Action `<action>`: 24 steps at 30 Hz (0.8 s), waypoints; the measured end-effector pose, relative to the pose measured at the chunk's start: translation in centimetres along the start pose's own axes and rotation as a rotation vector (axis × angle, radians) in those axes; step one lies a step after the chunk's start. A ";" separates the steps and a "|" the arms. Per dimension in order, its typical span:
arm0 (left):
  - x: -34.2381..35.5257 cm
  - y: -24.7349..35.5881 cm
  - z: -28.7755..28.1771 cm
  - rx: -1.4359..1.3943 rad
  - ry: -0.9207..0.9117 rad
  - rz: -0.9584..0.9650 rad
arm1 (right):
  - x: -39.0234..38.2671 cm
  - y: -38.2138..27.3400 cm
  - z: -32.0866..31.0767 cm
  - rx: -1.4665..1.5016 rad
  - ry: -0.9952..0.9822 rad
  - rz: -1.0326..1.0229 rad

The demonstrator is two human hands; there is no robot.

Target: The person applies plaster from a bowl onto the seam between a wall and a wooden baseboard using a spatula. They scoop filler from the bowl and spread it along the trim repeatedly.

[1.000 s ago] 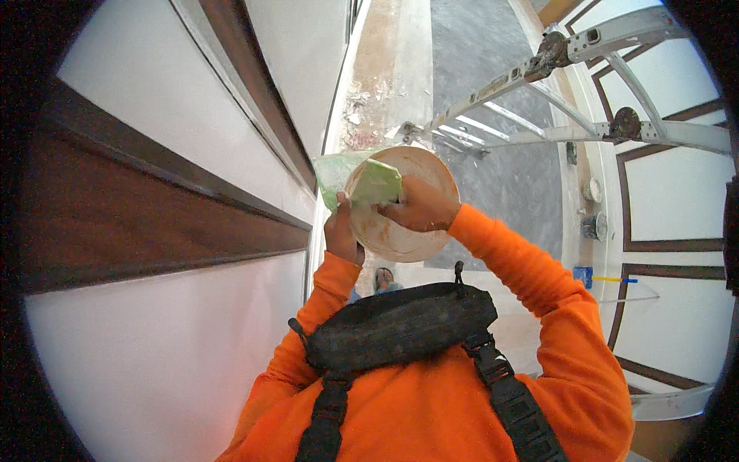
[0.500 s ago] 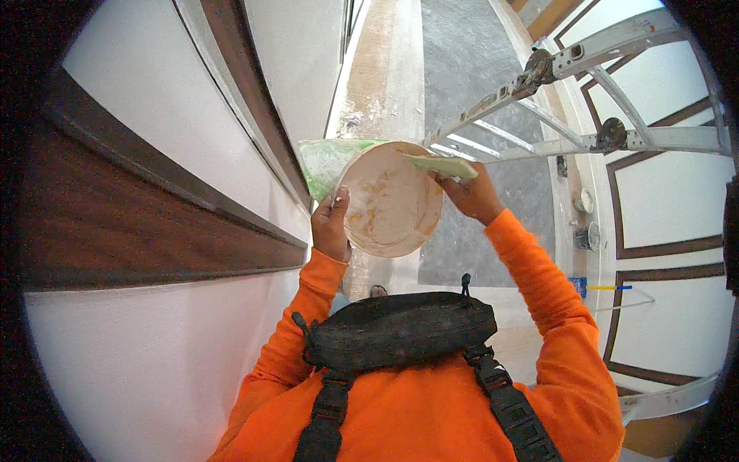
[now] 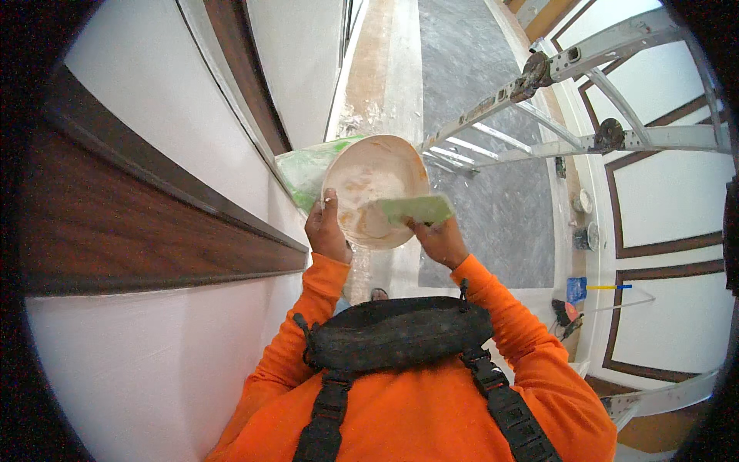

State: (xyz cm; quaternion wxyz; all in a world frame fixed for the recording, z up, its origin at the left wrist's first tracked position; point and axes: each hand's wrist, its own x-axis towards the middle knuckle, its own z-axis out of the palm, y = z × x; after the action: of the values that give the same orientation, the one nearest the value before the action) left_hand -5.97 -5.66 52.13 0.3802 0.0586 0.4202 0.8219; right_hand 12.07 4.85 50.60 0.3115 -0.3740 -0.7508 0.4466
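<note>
A pale plastic bucket (image 3: 368, 171) is tilted with its round mouth facing me, and whitish and orange-brown paste smears its inside. Its outer side, white with green patches, shows at the left. My left hand (image 3: 329, 232) is closed on the near left rim, thumb on the inner edge. My right hand (image 3: 440, 237) grips a flat, light green putty spreader (image 3: 419, 209) along its near edge. The spreader's left end lies over the lower part of the bucket's mouth, slightly blurred; whether it touches the paste I cannot tell.
An aluminium folding ladder (image 3: 493, 108) stands to the right over a grey floor covering (image 3: 500, 223). White wall with dark wood trim (image 3: 169, 231) runs close on my left. Small tubs (image 3: 586, 236) and a blue-headed tool (image 3: 576, 289) sit along the right wall. White scraps (image 3: 358, 119) litter the floor ahead.
My right hand has brought the spreader down and left, from the bucket's upper right rim to its lower part. The bucket has shifted slightly left, still in my left hand.
</note>
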 end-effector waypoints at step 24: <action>-4.6 -7.9 -12.5 0.331 0.187 -0.420 | -0.7 -2.1 5.2 0.783 -0.165 0.479</action>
State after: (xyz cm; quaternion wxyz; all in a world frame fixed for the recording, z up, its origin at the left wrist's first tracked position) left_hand -3.39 -13.96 39.36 0.4871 -0.0445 0.5846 0.6473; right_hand 7.69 1.30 50.34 0.2566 -0.3544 -0.4406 0.7839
